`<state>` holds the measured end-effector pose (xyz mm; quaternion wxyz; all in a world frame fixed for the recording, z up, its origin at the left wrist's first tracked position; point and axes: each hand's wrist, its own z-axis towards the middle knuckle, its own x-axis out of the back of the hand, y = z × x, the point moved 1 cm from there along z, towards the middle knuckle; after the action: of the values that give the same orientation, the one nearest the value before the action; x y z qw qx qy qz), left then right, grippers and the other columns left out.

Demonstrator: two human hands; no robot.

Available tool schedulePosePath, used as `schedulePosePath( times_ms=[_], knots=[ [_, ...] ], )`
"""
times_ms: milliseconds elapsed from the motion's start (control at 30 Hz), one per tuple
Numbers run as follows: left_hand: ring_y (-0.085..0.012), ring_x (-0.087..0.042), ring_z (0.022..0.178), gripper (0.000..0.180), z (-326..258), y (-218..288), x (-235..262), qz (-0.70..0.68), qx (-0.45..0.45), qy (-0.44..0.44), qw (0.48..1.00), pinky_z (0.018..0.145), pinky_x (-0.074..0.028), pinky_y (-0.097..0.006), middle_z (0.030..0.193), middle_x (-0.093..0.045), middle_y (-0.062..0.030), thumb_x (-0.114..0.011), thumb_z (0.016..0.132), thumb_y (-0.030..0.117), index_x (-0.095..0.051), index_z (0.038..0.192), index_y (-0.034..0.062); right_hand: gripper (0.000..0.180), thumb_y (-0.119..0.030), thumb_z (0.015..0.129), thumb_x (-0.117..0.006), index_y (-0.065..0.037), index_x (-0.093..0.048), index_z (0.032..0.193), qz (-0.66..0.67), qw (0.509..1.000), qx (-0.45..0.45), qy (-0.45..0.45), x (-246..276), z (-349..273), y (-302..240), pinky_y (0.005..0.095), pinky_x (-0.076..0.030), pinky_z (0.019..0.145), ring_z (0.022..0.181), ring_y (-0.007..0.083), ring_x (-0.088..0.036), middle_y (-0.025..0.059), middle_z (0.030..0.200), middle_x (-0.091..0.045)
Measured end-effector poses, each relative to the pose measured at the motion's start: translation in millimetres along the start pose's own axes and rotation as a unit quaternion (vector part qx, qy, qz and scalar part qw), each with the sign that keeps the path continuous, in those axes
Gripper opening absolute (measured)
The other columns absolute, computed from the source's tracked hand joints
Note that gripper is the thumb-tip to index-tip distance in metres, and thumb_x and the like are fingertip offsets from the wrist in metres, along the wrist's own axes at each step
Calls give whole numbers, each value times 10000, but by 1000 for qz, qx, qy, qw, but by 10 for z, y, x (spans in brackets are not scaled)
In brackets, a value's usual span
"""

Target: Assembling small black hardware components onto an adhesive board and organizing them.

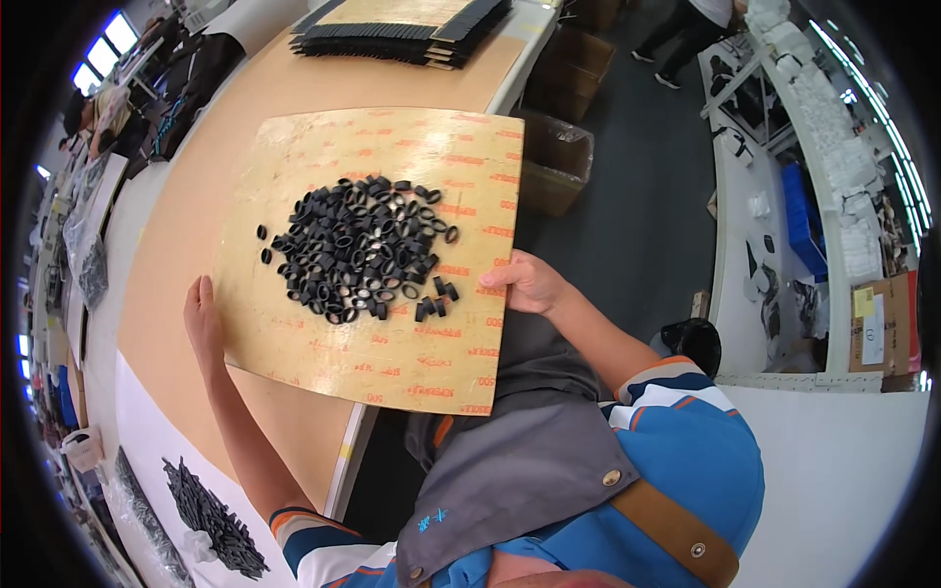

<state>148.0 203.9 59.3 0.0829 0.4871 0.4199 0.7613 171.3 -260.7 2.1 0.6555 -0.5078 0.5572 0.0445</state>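
Note:
A yellowish printed board [461, 343] is held up over the table's near edge, one hand at each side. On its middle lies a heap of small black oval rings [363, 245], with a few strays at the heap's left and lower right. My right hand [532, 282] grips the board's right edge, thumb on top and the other fingers mostly underneath. At the opposite edge is my left hand [205, 318], its fingers along the rim and partly hidden behind the board.
A stack of boards edged with black strips [402, 34] sits at the table's [176, 255] far end. Cardboard boxes [557, 162] stand on the floor at right. Thin black strips [211, 514] are piled at lower left. Another person [686, 39] is in the aisle, beside shelving.

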Motion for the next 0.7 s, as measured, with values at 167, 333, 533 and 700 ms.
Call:
schedulePosePath(
  times_ms=[167, 333, 533, 700],
  knots=[
    [-238, -574, 811, 357, 141, 729, -627, 2, -163, -34, 986, 758, -432, -335, 892, -635, -181, -476, 926, 260, -580, 1017, -69, 458, 30, 794, -563, 28, -472, 1243, -16, 995, 82, 57, 309, -608, -271, 389, -459, 936, 1081, 257, -574, 152, 1208, -560],
    [-342, -497, 1130, 436, -165, 1753, -1489, -36, -249, -18, 968, 964, -386, -373, 1198, -527, -233, -493, 931, 327, -550, 1162, -38, 466, 31, 776, -565, 61, -464, 1229, -36, 978, 162, 126, 633, -1425, -476, 401, -476, 918, 1075, 265, -580, 173, 1210, -554],
    [-341, -499, 1125, 441, -439, 2568, -2324, -135, -327, -121, 927, 973, -371, -374, 1190, -533, -232, -448, 951, 325, -542, 1161, -51, 538, 3, 770, -569, 58, -403, 1278, -43, 944, 253, 208, 746, -2074, -371, 407, -469, 927, 1090, 286, -567, 176, 1235, -529],
    [-370, -503, 1091, 422, -623, 2739, -2861, -235, -350, -192, 886, 959, -376, -395, 1145, -543, -255, -437, 955, 292, -537, 1123, -81, 538, 17, 766, -559, 71, -400, 1276, -33, 896, 321, 303, 546, -2236, -69, 407, -465, 934, 1095, 290, -563, 176, 1230, -532]
  ],
)
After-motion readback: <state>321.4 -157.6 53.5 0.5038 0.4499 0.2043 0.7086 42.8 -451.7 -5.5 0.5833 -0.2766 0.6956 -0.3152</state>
